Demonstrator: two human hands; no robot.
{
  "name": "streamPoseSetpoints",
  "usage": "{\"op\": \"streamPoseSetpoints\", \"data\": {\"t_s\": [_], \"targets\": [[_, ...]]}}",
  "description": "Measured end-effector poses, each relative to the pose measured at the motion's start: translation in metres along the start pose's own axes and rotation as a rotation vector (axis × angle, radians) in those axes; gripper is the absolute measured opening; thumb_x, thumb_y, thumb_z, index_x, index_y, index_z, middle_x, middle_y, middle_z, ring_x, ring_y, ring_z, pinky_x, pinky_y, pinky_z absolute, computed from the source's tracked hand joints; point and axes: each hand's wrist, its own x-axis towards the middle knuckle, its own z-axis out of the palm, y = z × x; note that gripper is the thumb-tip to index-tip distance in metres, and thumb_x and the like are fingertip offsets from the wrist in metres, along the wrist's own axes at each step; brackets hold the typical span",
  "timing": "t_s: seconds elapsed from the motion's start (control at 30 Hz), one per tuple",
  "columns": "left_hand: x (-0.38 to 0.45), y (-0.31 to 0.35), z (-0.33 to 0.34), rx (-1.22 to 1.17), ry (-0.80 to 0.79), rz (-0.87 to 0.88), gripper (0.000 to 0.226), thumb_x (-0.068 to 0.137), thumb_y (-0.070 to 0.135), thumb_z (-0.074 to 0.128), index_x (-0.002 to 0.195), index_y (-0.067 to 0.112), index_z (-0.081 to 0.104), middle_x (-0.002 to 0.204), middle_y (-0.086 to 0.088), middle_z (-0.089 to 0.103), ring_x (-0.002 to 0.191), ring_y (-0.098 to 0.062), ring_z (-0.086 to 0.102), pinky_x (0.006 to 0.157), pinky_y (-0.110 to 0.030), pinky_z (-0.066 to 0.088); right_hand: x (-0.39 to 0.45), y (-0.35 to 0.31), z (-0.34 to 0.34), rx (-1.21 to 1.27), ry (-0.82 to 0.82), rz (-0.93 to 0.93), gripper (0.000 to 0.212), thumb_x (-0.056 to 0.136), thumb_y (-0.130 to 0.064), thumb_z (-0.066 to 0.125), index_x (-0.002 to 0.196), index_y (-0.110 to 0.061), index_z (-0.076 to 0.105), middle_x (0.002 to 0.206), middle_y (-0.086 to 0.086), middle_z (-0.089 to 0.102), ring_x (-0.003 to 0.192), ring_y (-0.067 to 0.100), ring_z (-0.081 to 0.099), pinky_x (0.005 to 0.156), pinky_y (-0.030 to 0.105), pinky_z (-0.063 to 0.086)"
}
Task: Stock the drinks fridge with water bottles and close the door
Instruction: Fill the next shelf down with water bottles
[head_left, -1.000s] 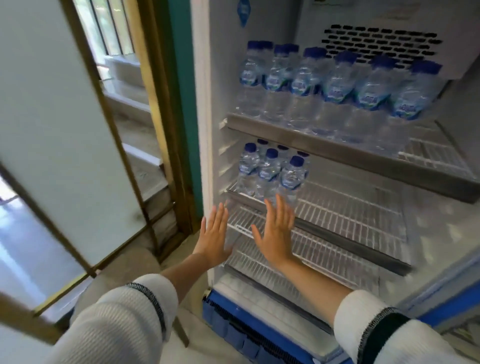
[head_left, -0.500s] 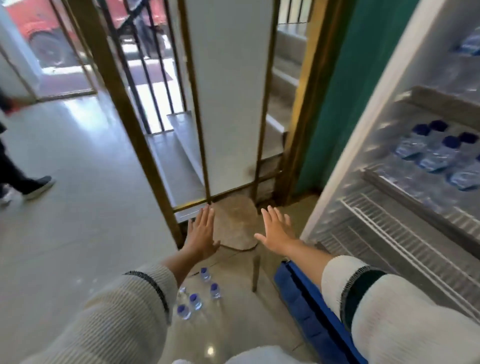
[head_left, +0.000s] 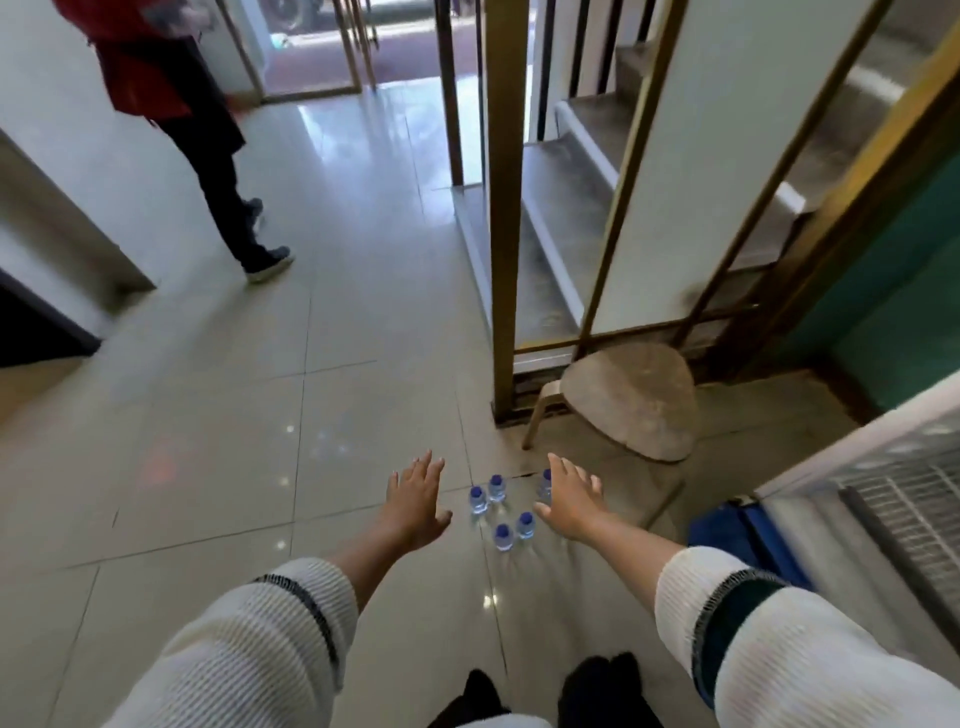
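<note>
Blue-capped clear plastic water bottles, five of them, stand upright on the glossy beige tiled floor, clustered between two outstretched hands. Left hand reaches forward just left of the cluster, fingers straight and spread, holding nothing. Right hand does likewise just right of it, partly covering the farthest bottle. Beyond the right hand stands a pale wooden stool; the white drinks fridge, its wire shelf visible, is farther right.

Hands over floor bottles
Left hand and right hand flat, fingers spread, flanking five upright water bottles on tile floor; stool near.
</note>
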Motion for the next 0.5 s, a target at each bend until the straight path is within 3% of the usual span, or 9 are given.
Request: {"op": "streamPoseSetpoints", "data": {"t_s": [0.3,0.5], "targets": [[0.038,-0.027,0.089,-0.067,-0.153,-0.031,0.072,0.092,0.039,0.057,0.15,0.016,0.022,0.157,-0.005,0.025,0.147,-0.023,0.016,0.12,-0.042,0.013,0.052,0.016,0.07,-0.032,-0.188,0.049,0.083,0.092,-0.035,0.057,0.153,-0.013,0.005,0.159,0.007,0.017,0.145,0.027,0.019,0.116,0.044,0.02],[0.119,-0.029,0.202,-0.093,-0.245,-0.013,0.068,0.09,0.036,0.06,0.147,0.018,0.03,0.146,-0.002,0.04,0.137,-0.02,0.033,0.118,-0.041,0.017,0.139,0.067,0.153,-0.022,-0.238,0.079,0.08,0.092,-0.031,0.059,0.151,-0.012,0.009,0.155,0.011,0.023,0.141,0.03,0.028,0.113,0.044,0.027]]}}
